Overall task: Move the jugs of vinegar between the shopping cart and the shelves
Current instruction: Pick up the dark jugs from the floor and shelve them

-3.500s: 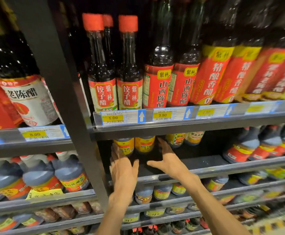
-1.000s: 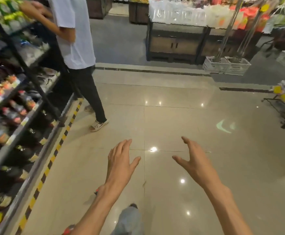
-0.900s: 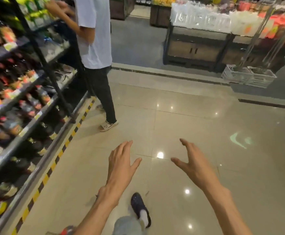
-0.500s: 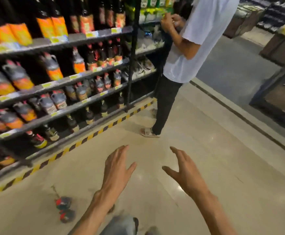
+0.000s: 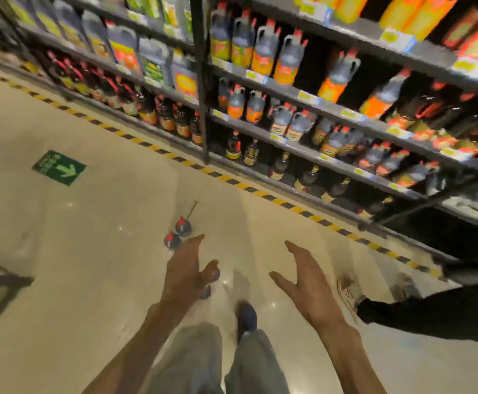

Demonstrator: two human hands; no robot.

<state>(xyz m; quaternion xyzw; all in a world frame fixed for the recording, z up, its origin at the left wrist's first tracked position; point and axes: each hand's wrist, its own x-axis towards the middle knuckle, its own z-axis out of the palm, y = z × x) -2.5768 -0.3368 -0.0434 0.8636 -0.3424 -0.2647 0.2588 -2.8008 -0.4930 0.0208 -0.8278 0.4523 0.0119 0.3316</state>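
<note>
Left hand (image 5: 186, 270) and right hand (image 5: 307, 282) out in front, fingers straight and spread, holding nothing. Jugs (image 5: 272, 54) stand in rows on shelves (image 5: 311, 109) at upper right; motion blur leaves labels unreadable. Dark red-capped jugs on floor (image 5: 98, 251): two (image 5: 176, 234) just beyond left fingertips, more partly hidden behind left hand. Cart not identifiable; dark frame cut off at left edge. Another person's dark trouser leg (image 5: 431, 317) and shoe at right, rest cut off. Green exit sign (image 5: 59, 167) on floor.
</note>
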